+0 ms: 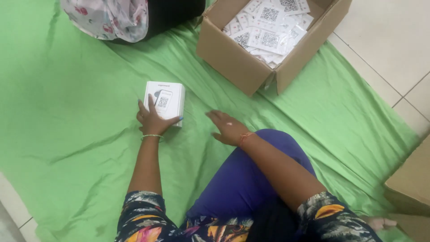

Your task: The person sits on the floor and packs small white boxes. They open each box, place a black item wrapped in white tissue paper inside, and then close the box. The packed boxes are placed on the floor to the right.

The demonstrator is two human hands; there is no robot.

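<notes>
A small white box (168, 96) with a printed picture on its top lies on the green cloth (67, 112). My left hand (153, 120) rests on the box's near edge, fingers spread over its top and side. My right hand (228, 127) hovers palm down just above the cloth to the right of the box, fingers apart and holding nothing. My knee in blue fabric (251, 175) lies under my right forearm.
An open cardboard carton (242, 58) with several flat white packets (271, 27) stands at the back right. A floral bundle on a dark bag (116, 18) lies at the back left. Another cardboard box (412, 179) stands at the right edge. Tiled floor surrounds the cloth.
</notes>
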